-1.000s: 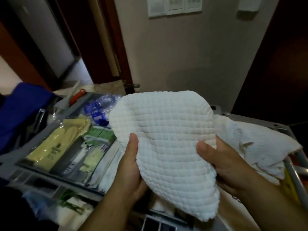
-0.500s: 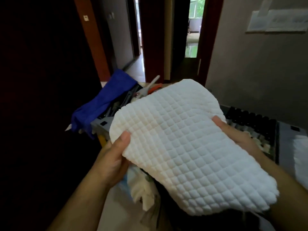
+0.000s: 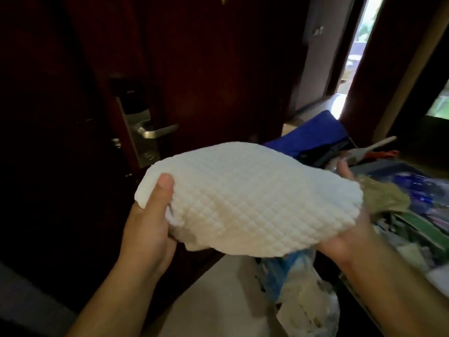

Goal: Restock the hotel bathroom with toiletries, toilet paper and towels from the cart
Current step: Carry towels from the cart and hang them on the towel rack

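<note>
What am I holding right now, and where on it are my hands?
A white towel, held at both ends: the left hand grips its left end, thumb on top; the right hand holds its right end from beneath.

Carrier: a grey housekeeping cart [image 3: 393, 165] at the right of the view, its top a shallow grey tray, largely blurred.
Far end of cart: a deep blue cloth [image 3: 315, 132] lies heaped over the end, touching the tray's rim.
Beside the cloth: a white-handled tool [image 3: 379, 144] and a red-handled tool [image 3: 385, 154] lie tilted, side by side.
In the tray: blue-tinted clear bottles [image 3: 418, 183]; nearer, a dull yellow-green flat packet [image 3: 386, 199]; nearer still, green and white packets [image 3: 418, 227], too blurred to read.
Near end of cart: a crumpled clear plastic bag [image 3: 306, 293] hangs down toward the floor.
Floor: pale smooth tiles [image 3: 218, 300] beside the cart.
</note>
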